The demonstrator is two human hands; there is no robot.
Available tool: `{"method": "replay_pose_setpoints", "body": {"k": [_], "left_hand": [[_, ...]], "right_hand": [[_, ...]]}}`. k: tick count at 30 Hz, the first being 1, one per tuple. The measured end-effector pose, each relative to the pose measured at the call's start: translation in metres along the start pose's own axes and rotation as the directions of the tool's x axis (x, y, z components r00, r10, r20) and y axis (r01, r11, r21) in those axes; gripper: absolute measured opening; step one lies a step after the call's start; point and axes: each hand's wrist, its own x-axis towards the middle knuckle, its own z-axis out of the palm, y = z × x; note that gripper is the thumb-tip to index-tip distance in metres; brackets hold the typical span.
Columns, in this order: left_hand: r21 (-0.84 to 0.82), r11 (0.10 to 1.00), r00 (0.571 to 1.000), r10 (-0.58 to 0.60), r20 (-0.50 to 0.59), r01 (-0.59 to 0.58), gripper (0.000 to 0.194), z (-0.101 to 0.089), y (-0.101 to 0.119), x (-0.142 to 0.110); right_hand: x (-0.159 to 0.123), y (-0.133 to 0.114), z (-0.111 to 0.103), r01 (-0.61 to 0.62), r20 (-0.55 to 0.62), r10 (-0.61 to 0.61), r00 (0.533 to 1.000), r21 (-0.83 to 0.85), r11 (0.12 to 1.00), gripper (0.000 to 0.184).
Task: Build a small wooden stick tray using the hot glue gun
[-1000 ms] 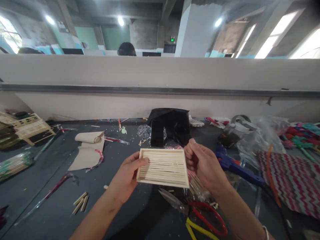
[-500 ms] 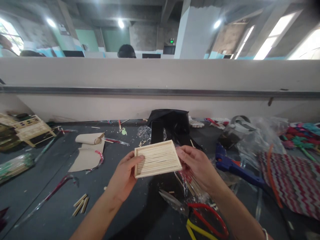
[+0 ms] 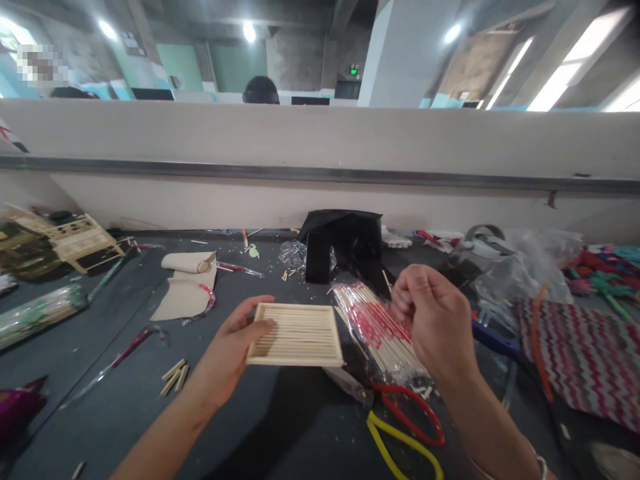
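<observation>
left hand (image 3: 231, 347) pinches the left edge of the stick panel (image 3: 296, 335), thumb on top, fingers under, holding it flat just above the dark table (image 3: 100, 373). right hand (image 3: 434, 323) is off the panel, loosely curled with fingertips drawn together above the wrapped stick bundle (image 3: 377, 327); cannot tell if it pinches a stick or nothing. bundle lies just right of the panel, in clear plastic with red print. red-handled tool (image 3: 415, 420) and yellow-handled tool (image 3: 400, 447) lie near the right wrist, loose cut sticks (image 3: 175, 377) left of the forearm, black bag (image 3: 345, 243) behind.

judged step: panel of laid sticks in work, one-handed hold while the right goes for material. next move likely calls for a fine pinch on a single stick and keeping the panel level so nothing shifts.

vs earlier frames: both hands gripped the panel, raised and tilted up; now the right has let go and moved right over the bundle, and the panel sits lower and flatter. the bundle, hidden under the panel before, now shows.
</observation>
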Motion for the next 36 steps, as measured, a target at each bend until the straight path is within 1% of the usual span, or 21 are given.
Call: {"method": "replay_pose_setpoints", "body": {"k": [1, 3, 4, 5, 6, 7, 8, 10, 12, 14, 15, 17, 21, 24, 27, 29, 31, 32, 34, 35, 36], "left_hand": [[0.005, 1.000, 0.999, -0.008, -0.044, 0.009, 0.044, -0.009, -0.002, -0.007], [-0.009, 0.999, 0.987, -0.037, -0.159, 0.036, 0.047, -0.028, -0.007, -0.023], [-0.016, 0.999, 0.974, -0.050, -0.221, 0.048, 0.049, -0.037, -0.010, -0.031], [-0.021, 0.998, 0.965, -0.058, -0.255, 0.055, 0.050, -0.044, -0.013, -0.039], [-0.023, 0.998, 0.958, -0.068, -0.277, 0.065, 0.050, -0.050, -0.017, -0.046], [-0.025, 0.997, 0.951, -0.081, -0.299, 0.077, 0.049, -0.055, -0.022, -0.053], [-0.027, 0.995, 0.948, -0.099, -0.301, 0.096, 0.049, -0.058, -0.027, -0.059], [-0.032, 0.993, 0.950, -0.116, -0.291, 0.111, 0.048, -0.061, -0.039, -0.066], [-0.042, 0.992, 0.953, -0.127, -0.274, 0.120, 0.051, -0.059, -0.052, -0.067], [-0.066, 0.992, 0.954, -0.122, -0.275, 0.108, 0.053, -0.055, -0.063, -0.064], [-0.080, 0.992, 0.959, -0.117, -0.257, 0.100, 0.054, -0.053, -0.067, -0.061], [-0.082, 0.992, 0.968, -0.110, -0.227, 0.093, 0.055, -0.049, -0.074, -0.057], [0.005, 0.998, 0.980, -0.062, -0.188, 0.065, 0.054, -0.046, -0.085, -0.060], [0.082, 0.995, 0.990, -0.039, -0.133, 0.050, 0.052, -0.041, -0.096, -0.067], [0.228, 0.974, 0.997, 0.023, -0.068, -0.007, 0.051, -0.032, -0.108, -0.071], [0.393, 0.915, 0.994, 0.106, -0.027, -0.087, 0.048, -0.026, -0.116, -0.069], [0.574, 0.800, 0.977, 0.215, 0.001, -0.177, 0.047, -0.021, -0.121, -0.066], [0.651, 0.727, 0.961, 0.275, 0.015, -0.219, 0.046, -0.020, -0.122, -0.064], [0.767, 0.577, 0.920, 0.389, 0.044, -0.281, 0.046, -0.025, -0.121, -0.060], [0.810, 0.503, 0.892, 0.449, 0.053, -0.301, 0.045, -0.031, -0.119, -0.059], [0.850, 0.431, 0.864, 0.500, 0.056, -0.304, 0.044, -0.039, -0.116, -0.057]], "right_hand": [[-0.003, 0.000, -0.001, 0.007, 0.024, -0.005, 1.000, -0.068, 0.998, 0.031], [-0.017, 0.005, -0.005, 0.021, 0.166, 0.024, 0.986, -0.262, 0.965, 0.023], [-0.027, 0.011, -0.009, 0.051, 0.266, 0.054, 0.962, -0.371, 0.927, 0.020], [-0.040, 0.019, -0.013, 0.106, 0.372, 0.088, 0.924, -0.471, 0.875, 0.016], [-0.056, 0.029, -0.019, 0.185, 0.435, 0.089, 0.896, -0.547, 0.816, 0.012], [-0.073, 0.039, -0.025, 0.265, 0.472, 0.077, 0.878, -0.614, 0.743, 0.013], [-0.090, 0.050, -0.032, 0.332, 0.479, 0.040, 0.877, -0.664, 0.670, 0.020], [-0.120, 0.070, -0.044, 0.412, 0.506, 0.034, 0.862, -0.738, 0.534, 0.030], [-0.142, 0.084, -0.054, 0.443, 0.491, 0.003, 0.871, -0.789, 0.425, 0.035], [-0.152, 0.092, -0.058, 0.447, 0.459, -0.056, 0.887, -0.820, 0.357, 0.038], [-0.154, 0.094, -0.059, 0.440, 0.440, -0.080, 0.894, -0.832, 0.338, 0.040], [-0.156, 0.095, -0.058, 0.415, 0.407, -0.100, 0.908, -0.846, 0.335, 0.041], [-0.159, 0.092, -0.063, 0.351, 0.352, -0.078, 0.933, -0.839, 0.416, 0.037], [-0.165, 0.091, -0.085, 0.293, 0.283, -0.091, 0.955, -0.842, 0.452, 0.037], [-0.167, 0.096, -0.117, 0.223, 0.186, -0.128, 0.974, -0.887, 0.405, 0.037], [-0.167, 0.100, -0.136, 0.195, 0.163, -0.119, 0.979, -0.916, 0.351, 0.037], [-0.168, 0.101, -0.146, 0.215, 0.199, -0.086, 0.976, -0.937, 0.277, 0.033], [-0.168, 0.100, -0.146, 0.222, 0.208, -0.080, 0.975, -0.945, 0.240, 0.030], [-0.171, 0.093, -0.138, 0.230, 0.215, -0.098, 0.972, -0.957, 0.178, 0.027], [-0.172, 0.089, -0.130, 0.245, 0.225, -0.128, 0.966, -0.954, 0.172, 0.026], [-0.173, 0.085, -0.121, 0.295, 0.262, -0.175, 0.949, -0.932, 0.208, 0.026]]}}
